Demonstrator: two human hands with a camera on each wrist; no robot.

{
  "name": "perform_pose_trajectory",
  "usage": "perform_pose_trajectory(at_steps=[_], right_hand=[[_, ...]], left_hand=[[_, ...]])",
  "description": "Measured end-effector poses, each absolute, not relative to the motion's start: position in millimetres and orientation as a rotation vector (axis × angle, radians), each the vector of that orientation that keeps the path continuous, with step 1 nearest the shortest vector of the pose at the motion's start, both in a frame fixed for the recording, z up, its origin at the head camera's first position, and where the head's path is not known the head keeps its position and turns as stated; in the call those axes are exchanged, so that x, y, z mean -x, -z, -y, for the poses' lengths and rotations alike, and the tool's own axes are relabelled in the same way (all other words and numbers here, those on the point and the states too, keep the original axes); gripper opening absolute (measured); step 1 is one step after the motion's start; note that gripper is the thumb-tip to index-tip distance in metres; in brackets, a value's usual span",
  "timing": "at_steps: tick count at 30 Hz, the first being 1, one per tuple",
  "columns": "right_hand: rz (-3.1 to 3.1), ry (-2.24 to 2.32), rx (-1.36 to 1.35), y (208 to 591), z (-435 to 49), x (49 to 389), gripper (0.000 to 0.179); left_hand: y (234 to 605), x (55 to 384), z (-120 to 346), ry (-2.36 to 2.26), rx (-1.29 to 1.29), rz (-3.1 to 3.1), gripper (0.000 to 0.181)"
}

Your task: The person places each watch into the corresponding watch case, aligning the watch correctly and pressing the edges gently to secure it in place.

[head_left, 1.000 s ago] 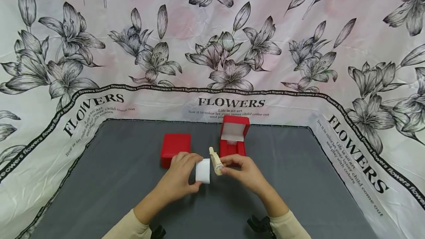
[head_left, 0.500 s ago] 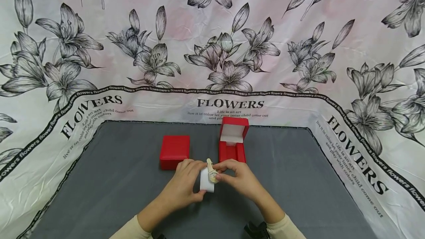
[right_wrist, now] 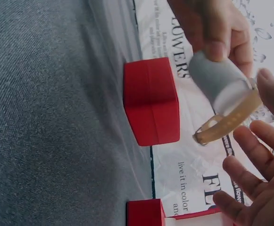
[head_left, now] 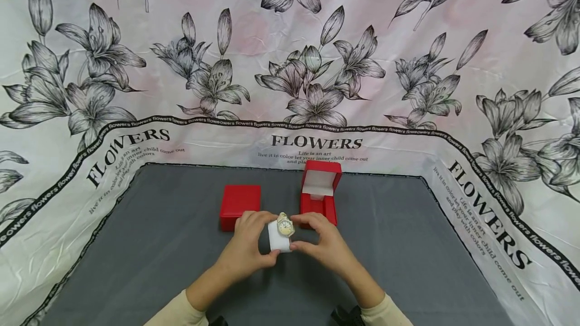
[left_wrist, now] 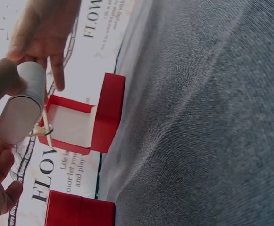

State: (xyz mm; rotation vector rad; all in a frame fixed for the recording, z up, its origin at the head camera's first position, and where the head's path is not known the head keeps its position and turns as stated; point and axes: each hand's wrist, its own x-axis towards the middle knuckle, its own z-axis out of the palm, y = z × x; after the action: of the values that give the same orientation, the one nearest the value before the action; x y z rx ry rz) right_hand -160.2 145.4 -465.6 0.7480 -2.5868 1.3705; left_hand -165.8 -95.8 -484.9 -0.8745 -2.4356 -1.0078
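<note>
A white cylindrical watch cushion is gripped by my left hand, thumb at the near end and fingers at the far end. Against its right side lies a wristwatch with a pale round dial, facing up. My right hand holds the watch between thumb and index finger. In the right wrist view the cream strap curves loose past the end of the cushion, its buckle hanging free; the other fingers are spread. The left wrist view shows the cushion's flat oval end, with part of the watch behind it.
Behind my right hand stands an open red watch box with a white-lined lid. A shut red box sits behind my left hand. Both rest on the grey cloth, bordered by white flower-printed fabric.
The right hand has brought the watch leftward onto the cushion. Its dial has turned to face up. The left hand keeps its grip on the cushion; both boxes stay put.
</note>
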Motion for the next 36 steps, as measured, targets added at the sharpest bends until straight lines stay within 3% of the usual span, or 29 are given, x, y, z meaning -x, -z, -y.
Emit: perform_pose_trajectory(at_steps=[9, 22, 36], right_hand=[[2.483, -1.002, -0.89, 475, -139, 162, 0.065], [2.368, -1.035, -0.837, 472, -140, 161, 0.06], [2.215, -1.019, -0.938, 468, -139, 163, 0.05]], left_hand=[[481, 167, 98, 1.151, 0.802, 2.411, 0.07], [465, 166, 105, 1.086, 0.923, 2.502, 0.085], [464, 167, 108, 1.021, 0.907, 2.401, 0.084]])
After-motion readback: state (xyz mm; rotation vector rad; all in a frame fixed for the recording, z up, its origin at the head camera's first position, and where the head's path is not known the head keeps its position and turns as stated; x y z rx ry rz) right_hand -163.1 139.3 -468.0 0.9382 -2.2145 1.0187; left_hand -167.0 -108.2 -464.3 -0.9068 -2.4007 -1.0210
